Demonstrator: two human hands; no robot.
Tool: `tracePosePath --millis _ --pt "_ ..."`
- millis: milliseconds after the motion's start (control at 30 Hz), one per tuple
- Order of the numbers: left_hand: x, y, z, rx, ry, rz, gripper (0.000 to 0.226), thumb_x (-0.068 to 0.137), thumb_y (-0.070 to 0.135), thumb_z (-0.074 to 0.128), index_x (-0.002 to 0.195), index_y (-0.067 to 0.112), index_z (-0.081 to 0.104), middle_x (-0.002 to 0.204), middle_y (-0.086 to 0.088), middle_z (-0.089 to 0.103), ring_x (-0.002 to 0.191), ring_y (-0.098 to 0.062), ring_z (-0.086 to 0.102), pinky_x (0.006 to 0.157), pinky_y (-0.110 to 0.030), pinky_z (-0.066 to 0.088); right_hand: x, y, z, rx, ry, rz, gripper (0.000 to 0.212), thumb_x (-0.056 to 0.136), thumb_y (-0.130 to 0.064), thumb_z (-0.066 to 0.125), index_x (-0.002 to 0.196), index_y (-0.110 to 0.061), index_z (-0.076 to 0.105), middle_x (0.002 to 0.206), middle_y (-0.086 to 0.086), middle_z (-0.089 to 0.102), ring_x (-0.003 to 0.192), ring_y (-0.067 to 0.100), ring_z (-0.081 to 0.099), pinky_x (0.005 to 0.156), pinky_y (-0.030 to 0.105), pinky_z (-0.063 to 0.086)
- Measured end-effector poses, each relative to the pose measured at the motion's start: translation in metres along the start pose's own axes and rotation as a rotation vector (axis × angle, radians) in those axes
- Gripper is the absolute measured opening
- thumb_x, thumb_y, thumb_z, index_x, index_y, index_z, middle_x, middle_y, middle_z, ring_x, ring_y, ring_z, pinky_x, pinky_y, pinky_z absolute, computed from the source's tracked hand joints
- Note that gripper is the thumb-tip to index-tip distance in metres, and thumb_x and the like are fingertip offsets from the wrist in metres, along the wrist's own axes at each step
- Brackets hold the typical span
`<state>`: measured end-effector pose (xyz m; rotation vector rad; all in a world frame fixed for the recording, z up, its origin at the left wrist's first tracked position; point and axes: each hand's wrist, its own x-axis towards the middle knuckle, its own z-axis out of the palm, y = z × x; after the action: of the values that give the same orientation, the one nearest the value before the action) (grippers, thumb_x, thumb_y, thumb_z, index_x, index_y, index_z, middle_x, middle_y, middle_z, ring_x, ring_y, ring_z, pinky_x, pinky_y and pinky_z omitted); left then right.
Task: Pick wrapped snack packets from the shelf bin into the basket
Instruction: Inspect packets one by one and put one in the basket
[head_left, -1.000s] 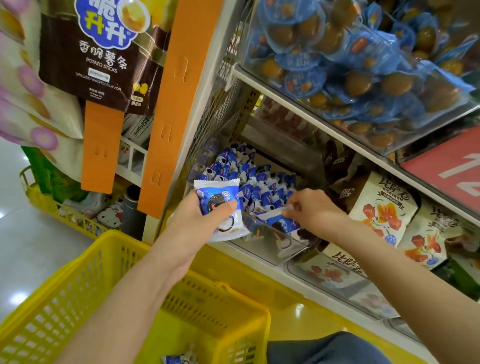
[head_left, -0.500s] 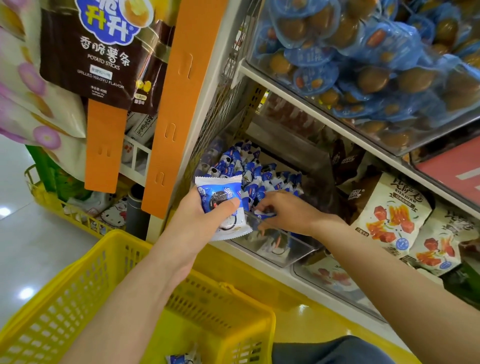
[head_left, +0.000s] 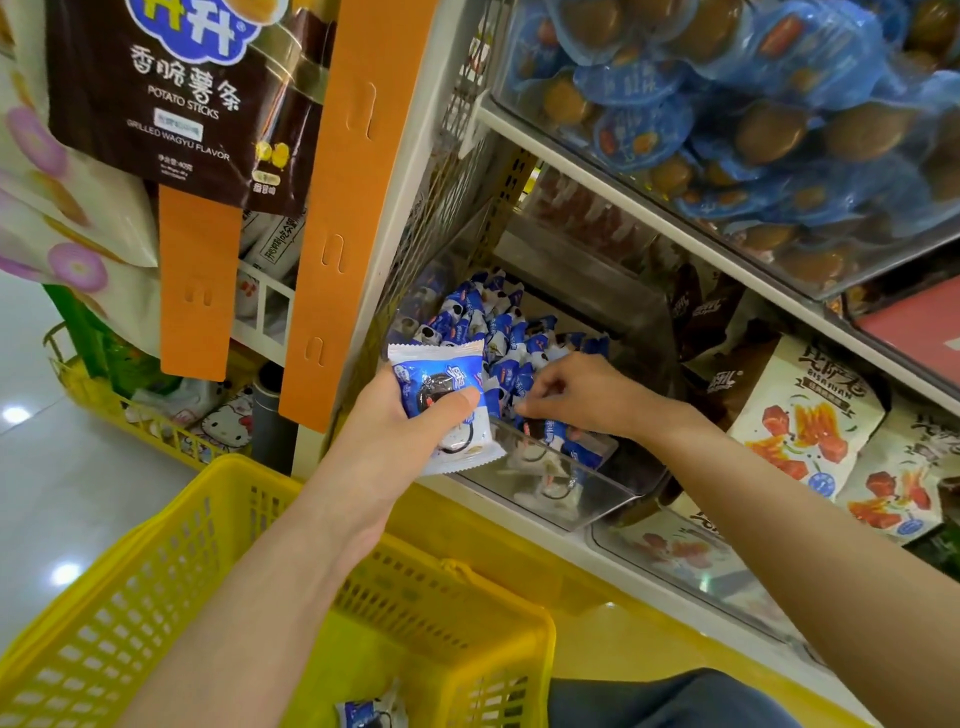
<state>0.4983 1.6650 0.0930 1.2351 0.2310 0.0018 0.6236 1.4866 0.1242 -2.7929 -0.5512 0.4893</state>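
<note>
My left hand (head_left: 402, 434) grips a blue-and-white wrapped snack packet (head_left: 441, 382), held upright in front of the clear shelf bin (head_left: 582, 486). Several more blue-and-white packets (head_left: 498, 332) fill that bin. My right hand (head_left: 576, 392) reaches into the bin from the right, its fingers curled down among the packets; whether they pinch one is hidden. Below my arms sits the yellow basket (head_left: 156, 582), with one packet (head_left: 371, 714) lying in its bottom.
An upper shelf holds a clear bin of blue-wrapped brown snacks (head_left: 753, 119). White pouches with red pictures (head_left: 800, 410) stand right of the packet bin. An orange upright (head_left: 348, 197) and a hanging potato sticks bag (head_left: 182, 98) are at left. Another yellow basket (head_left: 156, 431) sits on the floor.
My right hand moved left across the bin toward my left hand and dug its fingers into the packets. My left hand kept its packet nearly still.
</note>
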Motion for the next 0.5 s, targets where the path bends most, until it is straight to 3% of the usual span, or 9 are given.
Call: tracePosePath --millis 67,200,267,367,500 --pt "0.002 -0.001 0.000 -0.003 -0.005 0.006 0.035 0.082 0.021 0.066 0.115 0.023 0.057 0.096 0.006 0.071 0.072 0.002 0.067 0.053 -0.011 0.048 0.001 -0.002 0.005 0.031 0.003 -0.001 0.029 0.084 -0.035 0.066 0.085 -0.007 0.069 0.076 0.006 0.067 0.052 0.011 0.062 0.044 0.010 0.044" --pt "0.003 -0.003 0.000 -0.017 -0.019 0.005 0.032 0.082 0.018 0.066 0.112 0.026 0.058 0.094 0.008 0.072 0.078 -0.003 0.069 0.058 -0.015 0.051 0.000 -0.004 0.006 0.114 -0.175 -0.043 0.022 0.083 -0.021 0.068 0.103 -0.010 0.068 0.087 -0.014 0.063 0.072 0.005 0.065 0.058 0.008 0.050" --pt "0.004 -0.003 0.001 -0.015 -0.021 0.001 0.032 0.082 0.019 0.066 0.113 0.025 0.057 0.096 0.007 0.072 0.079 -0.004 0.069 0.059 -0.016 0.052 0.000 0.000 0.005 0.215 -0.177 -0.016 0.022 0.082 -0.014 0.069 0.103 -0.009 0.065 0.094 -0.006 0.064 0.073 0.003 0.065 0.061 0.010 0.052" --pt "0.005 -0.003 0.003 -0.013 -0.021 0.004 0.032 0.083 0.018 0.065 0.112 0.025 0.057 0.099 0.006 0.071 0.081 -0.003 0.069 0.062 -0.017 0.052 -0.001 0.004 0.009 0.320 -0.025 0.033 0.020 0.080 -0.015 0.071 0.094 -0.002 0.067 0.091 0.015 0.068 0.058 0.005 0.065 0.054 0.013 0.052" --pt "0.006 -0.004 0.004 0.007 -0.027 0.006 0.034 0.083 0.019 0.065 0.115 0.027 0.057 0.101 0.007 0.070 0.084 -0.004 0.068 0.065 -0.018 0.051 0.004 0.001 0.021 0.253 0.050 -0.005 0.019 0.078 -0.021 0.073 0.089 -0.005 0.071 0.091 0.017 0.069 0.063 0.017 0.069 0.056 0.022 0.057"
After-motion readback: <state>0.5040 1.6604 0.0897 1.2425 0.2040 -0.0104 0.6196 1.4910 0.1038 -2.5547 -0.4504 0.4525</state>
